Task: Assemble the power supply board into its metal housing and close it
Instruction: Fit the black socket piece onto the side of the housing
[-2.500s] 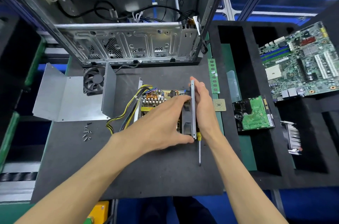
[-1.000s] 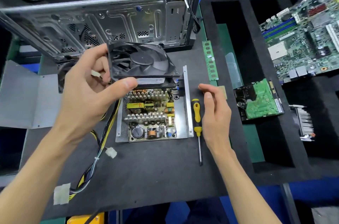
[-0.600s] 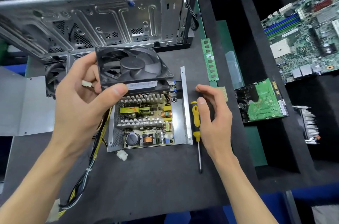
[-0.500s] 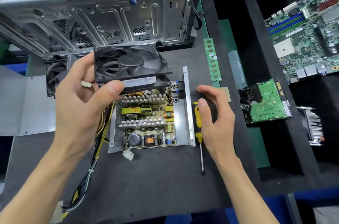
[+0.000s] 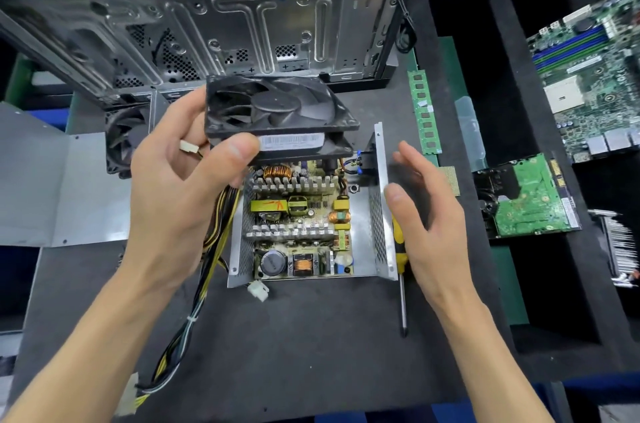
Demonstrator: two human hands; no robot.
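The power supply board [image 5: 299, 225] lies inside the open metal housing [image 5: 379, 214] on the dark mat, its yellow and black cable bundle [image 5: 194, 301] trailing to the lower left. My left hand [image 5: 180, 194] holds a black fan [image 5: 273, 114] just above the housing's far end. My right hand [image 5: 426, 211] hovers open beside the housing's right wall, over the handle of a yellow and black screwdriver [image 5: 400, 270] that lies on the mat. The bent grey housing cover [image 5: 52, 187] rests at the left.
An open computer case [image 5: 207, 24] stands at the back. Another fan [image 5: 124, 138] sits behind my left hand. A foam tray on the right holds a RAM stick [image 5: 424, 110], a hard drive [image 5: 526, 197], a motherboard [image 5: 595, 76] and a heatsink [image 5: 620, 249].
My left hand lifted the fan off the housing and holds it slightly lower and further right than a second ago. My right hand let go of the housing wall and moved over the screwdriver.
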